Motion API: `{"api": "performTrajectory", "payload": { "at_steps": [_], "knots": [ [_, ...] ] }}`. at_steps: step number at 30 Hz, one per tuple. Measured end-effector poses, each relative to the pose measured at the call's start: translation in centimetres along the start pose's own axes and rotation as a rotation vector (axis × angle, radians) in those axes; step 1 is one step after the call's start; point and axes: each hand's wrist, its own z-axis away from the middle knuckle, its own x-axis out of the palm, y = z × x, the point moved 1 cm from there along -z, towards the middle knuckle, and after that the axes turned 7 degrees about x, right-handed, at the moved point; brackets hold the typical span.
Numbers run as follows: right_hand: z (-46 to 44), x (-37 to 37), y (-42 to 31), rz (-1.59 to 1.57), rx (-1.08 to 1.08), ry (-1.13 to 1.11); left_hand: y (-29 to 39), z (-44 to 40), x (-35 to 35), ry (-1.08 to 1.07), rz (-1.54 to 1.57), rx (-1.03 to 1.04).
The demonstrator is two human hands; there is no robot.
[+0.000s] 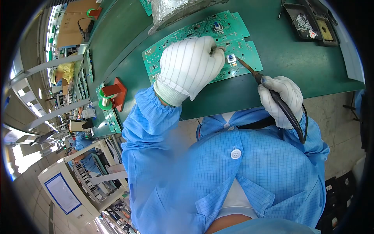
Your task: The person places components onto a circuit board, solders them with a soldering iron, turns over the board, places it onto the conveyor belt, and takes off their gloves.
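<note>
My left hand [191,66], in a white striped glove, rests over the green circuit board [251,58] with its fingers pinched together. Whatever is between those fingertips is too small and covered to name. In my gloved right hand [283,95] is a soldering iron [287,111], held by its dark handle. Its tip points left and touches or nearly touches the board beside a small white part with a blue shaft [231,58]. A similar blue-shafted part [217,26] sits on the upper section of the board.
A foil-covered hood [171,11] hangs over the board's far side. Black trays [302,23] hold metal bits and a yellowish sponge [324,30] at the back right. A green spool [104,102] sits by a red stand [120,94] on the left. Another person [83,142] is in the background.
</note>
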Motion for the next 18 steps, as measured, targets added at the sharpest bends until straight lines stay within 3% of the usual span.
{"api": "performTrajectory", "payload": {
  "at_steps": [8,11,13,18],
  "knots": [
    [0.0,0.0,0.0,-0.005,0.004,-0.024,-2.4,1.0,3.8,0.001,0.086,0.021],
    [0.0,0.0,-0.1,-0.007,-0.001,-0.023,-1.6,0.2,2.9,-0.072,0.098,-0.073],
    [0.0,0.0,-0.1,-0.006,0.006,-0.025,-1.6,-0.2,2.9,-0.208,0.16,-0.297],
    [-0.1,-0.1,-0.1,-0.02,-0.008,-0.028,-1.5,-0.4,3.3,-0.236,0.125,-0.284]
  ]
}}
